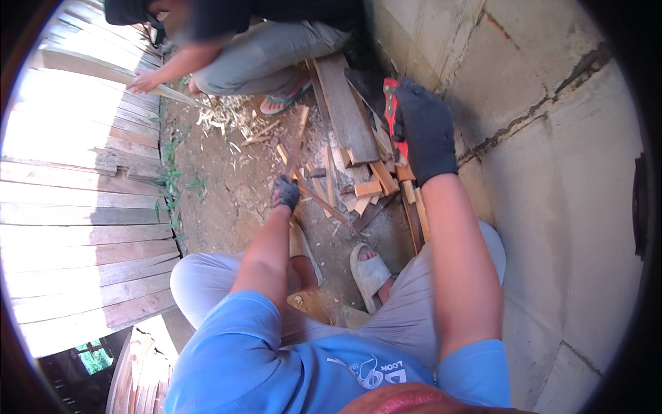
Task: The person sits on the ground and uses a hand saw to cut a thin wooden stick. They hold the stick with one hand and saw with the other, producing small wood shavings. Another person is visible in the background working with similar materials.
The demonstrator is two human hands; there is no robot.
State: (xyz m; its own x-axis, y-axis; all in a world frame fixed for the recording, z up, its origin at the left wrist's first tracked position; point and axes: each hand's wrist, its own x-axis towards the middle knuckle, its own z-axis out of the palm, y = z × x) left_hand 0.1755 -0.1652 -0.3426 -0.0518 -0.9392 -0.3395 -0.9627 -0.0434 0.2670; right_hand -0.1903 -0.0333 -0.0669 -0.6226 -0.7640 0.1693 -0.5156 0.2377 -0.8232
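While the person squats on bare dirt at the lower middle of the frame, the left hand (285, 192), in a dark glove, is closed around a thin wooden stick (298, 141) that rises toward the upper middle. Higher and to the right, the right hand (422, 127), also in a dark glove, curls its fingers around a red-handled tool (391, 110) above a pile of short wood offcuts (369, 185) beside a grey plank (343, 107). At the upper left, another person's hand (143, 82) rests on a pale slat (103, 69).
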